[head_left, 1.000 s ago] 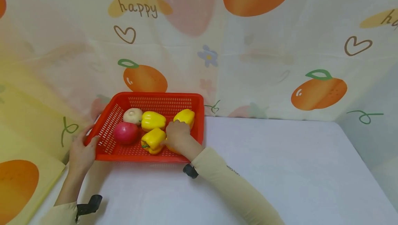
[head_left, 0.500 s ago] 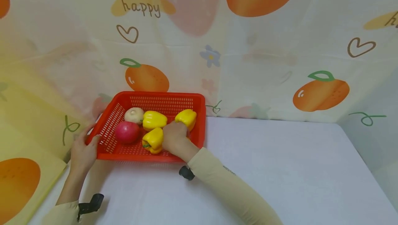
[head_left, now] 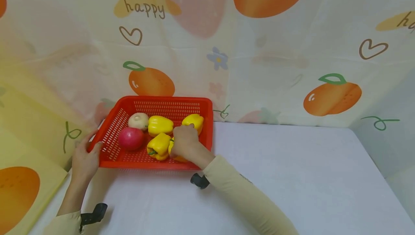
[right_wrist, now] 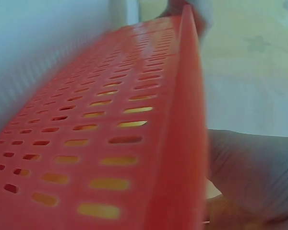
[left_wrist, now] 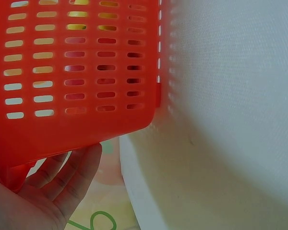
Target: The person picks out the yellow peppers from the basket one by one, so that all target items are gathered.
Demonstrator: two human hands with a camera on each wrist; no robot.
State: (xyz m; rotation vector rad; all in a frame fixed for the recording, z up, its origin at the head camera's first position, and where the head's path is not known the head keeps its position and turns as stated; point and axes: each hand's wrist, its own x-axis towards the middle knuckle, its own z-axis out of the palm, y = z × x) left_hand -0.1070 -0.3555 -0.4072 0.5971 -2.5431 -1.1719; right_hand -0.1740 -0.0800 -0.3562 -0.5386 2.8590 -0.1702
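A red plastic basket (head_left: 155, 164) holds yellow bell peppers, a round pinkish-red fruit (head_left: 131, 138) and a round cream-coloured vegetable (head_left: 138, 121). At the basket's left end, my left hand (head_left: 85, 161) grips the rim, thumb inside; the left wrist view shows its fingers (left_wrist: 81, 177) under the rim's outer side. My right hand (head_left: 188, 142) reaches over the front rim and holds a yellow bell pepper (head_left: 179, 158), mostly covered by the hand. Beside it lies another pepper (head_left: 159, 147); two more sit behind, a left one (head_left: 160, 125) and a right one (head_left: 194, 121).
The basket stands on a white table (head_left: 291, 177), at its back left against a fruit-printed curtain (head_left: 259, 65). Its front wall (right_wrist: 86, 124) fills much of the right wrist view. A yellowish printed side cloth (head_left: 29, 127) hangs close by the left hand.
My right hand dips toward the front of the basket, then shifts slightly back; the pepper under it now shows left of the hand, against its neighbour. The left hand stays on the rim.
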